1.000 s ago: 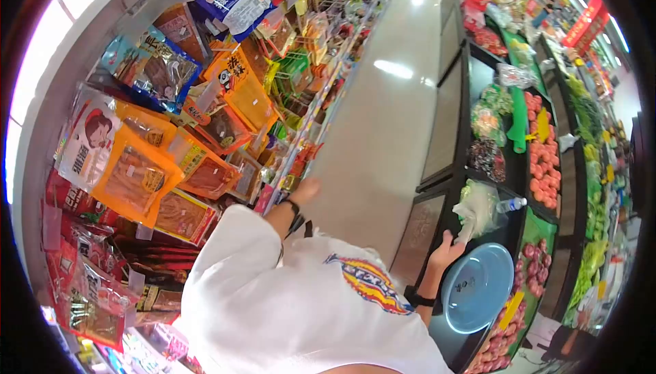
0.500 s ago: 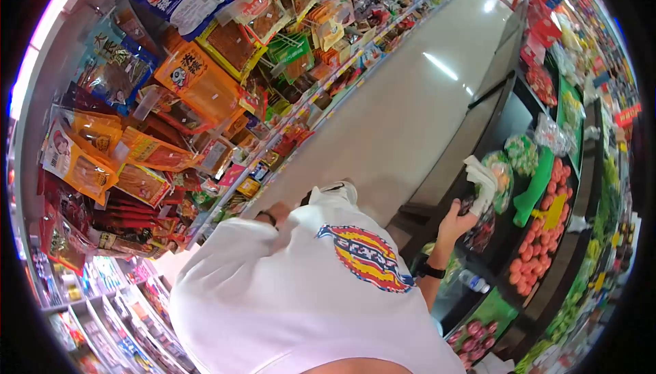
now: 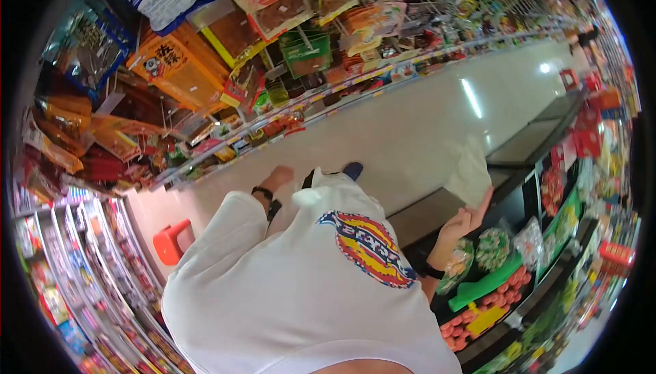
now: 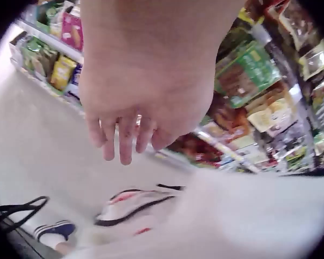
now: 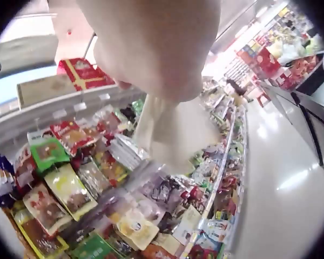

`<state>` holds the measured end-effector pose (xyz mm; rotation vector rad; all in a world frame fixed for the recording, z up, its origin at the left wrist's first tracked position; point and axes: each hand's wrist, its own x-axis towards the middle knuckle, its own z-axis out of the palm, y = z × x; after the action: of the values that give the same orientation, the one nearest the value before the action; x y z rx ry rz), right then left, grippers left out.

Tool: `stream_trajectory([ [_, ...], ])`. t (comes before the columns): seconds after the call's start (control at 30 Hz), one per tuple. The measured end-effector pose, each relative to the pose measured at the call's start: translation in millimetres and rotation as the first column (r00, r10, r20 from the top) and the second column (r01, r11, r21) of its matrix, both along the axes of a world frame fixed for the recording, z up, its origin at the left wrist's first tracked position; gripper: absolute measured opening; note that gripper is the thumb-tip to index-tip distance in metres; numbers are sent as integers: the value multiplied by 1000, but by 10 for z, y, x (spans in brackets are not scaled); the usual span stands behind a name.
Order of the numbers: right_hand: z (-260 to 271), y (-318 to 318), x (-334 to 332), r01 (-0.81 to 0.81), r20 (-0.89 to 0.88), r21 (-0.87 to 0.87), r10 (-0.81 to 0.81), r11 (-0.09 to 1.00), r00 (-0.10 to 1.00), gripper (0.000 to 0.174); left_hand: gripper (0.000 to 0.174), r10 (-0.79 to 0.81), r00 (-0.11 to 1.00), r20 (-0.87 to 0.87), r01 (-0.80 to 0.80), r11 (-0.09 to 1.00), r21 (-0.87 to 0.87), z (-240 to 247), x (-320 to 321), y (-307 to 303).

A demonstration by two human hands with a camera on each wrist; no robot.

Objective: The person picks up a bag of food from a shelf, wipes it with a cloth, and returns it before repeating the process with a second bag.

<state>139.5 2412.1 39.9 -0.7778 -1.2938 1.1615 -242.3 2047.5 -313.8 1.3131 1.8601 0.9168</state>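
Observation:
The right hand [image 3: 460, 227] pinches a pale, limp cloth-like item [image 3: 470, 176] at its lower edge, held out over the aisle beside the dark produce stand. In the right wrist view the same pale item [image 5: 175, 135] hangs blurred below the hand [image 5: 156, 59], whose fingertips are mostly hidden. The left hand [image 3: 279, 177] is near the front of the white shirt, holding nothing. Seen by the left wrist camera, that hand [image 4: 146, 91] has its fingers extended downward and slightly apart, over the floor and the shelf edge.
Packaged snacks [image 3: 181, 70] hang along the shelves on the left. A red stool [image 3: 172, 241] stands near the lower-left shelves. Tomatoes [image 3: 502, 292] and a green roll [image 3: 484, 284] lie on the right-hand stand. The aisle floor [image 3: 383, 138] runs between.
The view has swung round, bringing the red stool into sight. The right hand, with the pale item, has moved from over the produce to the aisle side. The left hand shows more fully.

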Motion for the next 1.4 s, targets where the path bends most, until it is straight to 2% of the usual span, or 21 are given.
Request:
stream_trajectory([
  [0.03,-2,128,-131,-33,-117,8,34,999,993,75,23,274,945,180,-228,944,-238,130,-49,435],
  [0.07,-131,286,-161,-69,-112,-6,68,998,991,75,20,223,893,-391,-138,963,233,-280,-138,714],
  [0.1,-373,512,-154,17,-116,-148,-35,989,993,72,22,194,870,-454,-101,970,222,30,-204,1003],
  [0.13,-514,673,-195,104,-95,-287,-136,952,986,70,23,361,932,-25,-358,930,78,598,-142,1288],
  [0.17,-495,739,-313,70,-87,-293,-100,954,991,70,24,531,756,383,-517,843,-150,1016,-97,1470],
  [0.3,-553,1065,-709,-296,14,-213,306,931,952,64,23,591,732,340,-555,806,-207,1060,-118,1505],
  [0.37,-843,1297,-691,-494,555,-168,496,853,668,68,20,713,685,149,-641,687,-341,979,-42,1244],
  [0.4,-774,1306,-810,-517,554,-178,520,837,651,68,18,783,518,345,-713,618,-332,626,112,974],
  [0.47,-340,1169,-1222,-588,897,-141,354,796,264,77,16,836,218,504,-765,467,-443,52,475,405],
  [0.5,-213,1119,-1406,-609,898,-139,359,781,256,77,16,871,111,478,-736,396,-550,-142,685,113],
  [0.57,-44,1106,-1768,-589,554,164,420,791,719,77,16,914,-115,389,-662,222,-716,-135,1123,-237],
  [0.63,-54,1192,-1904,-678,646,97,473,728,600,77,20,914,-356,195,-586,-56,-808,200,1569,-335],
  [0.7,-211,1420,-1903,-736,725,25,495,676,479,78,29,851,-511,120,-452,-148,-880,323,1912,-327],
  [0.77,-566,1796,-1855,-661,808,116,316,742,497,73,33,835,-539,112,-379,-121,-917,552,2027,-144],
  [0.9,-581,2101,-2090,-721,822,167,309,672,478,62,38,849,-489,200,-479,-70,-875,775,1791,404],
  [0.97,-803,2284,-2155,-836,924,7,317,548,216,52,37,875,-417,247,-588,-53,-807,820,1627,647],
  [1.0,-1000,2345,-2205,-854,918,22,328,520,224,52,36,870,-410,276,-649,-65,-758,858,1441,769],
  [1.03,-1240,2385,-2211,-691,404,-249,721,678,562,47,37,851,-380,362,-726,-32,-687,928,1266,880],
  [1.1,-1254,2412,-2373,-610,-267,-602,590,515,762,41,40,851,-256,459,-849,30,-528,1168,991,1067],
  [1.27,-882,2649,-2475,-629,173,-451,754,633,634,63,43,898,-57,437,-898,145,-415,1577,623,1199],
  [1.4,-467,2423,-2490,-623,57,-393,694,676,718,81,42,902,-43,429,-872,175,-456,1338,685,758],
])
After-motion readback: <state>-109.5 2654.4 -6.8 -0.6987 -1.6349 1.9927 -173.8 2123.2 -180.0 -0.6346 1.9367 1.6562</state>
